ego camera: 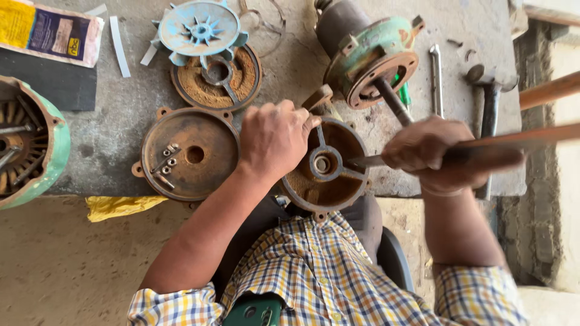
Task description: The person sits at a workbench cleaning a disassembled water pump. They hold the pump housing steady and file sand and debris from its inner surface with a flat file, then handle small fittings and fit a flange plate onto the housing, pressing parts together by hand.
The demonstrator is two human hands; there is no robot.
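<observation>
While both hands work, a yellow-and-blue packet (51, 33) lies top-left.

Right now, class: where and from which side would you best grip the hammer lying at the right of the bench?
Probably the hammer by its dark handle just below the head, coming from above. The handle lies flat and runs toward the person; its lower part is hidden behind the right hand.

On the grey worktop (109, 139) lay a rusty round cover (188, 154) with some small bolts (166, 164) inside it. Behind it, a pale blue fan (199, 27) rested over another rusty cover (216, 77). A green motor body (368, 54) with its shaft lay farther right, near what was perhaps a hammer (490, 90). A yellow cloth (118, 206) lay below.
</observation>
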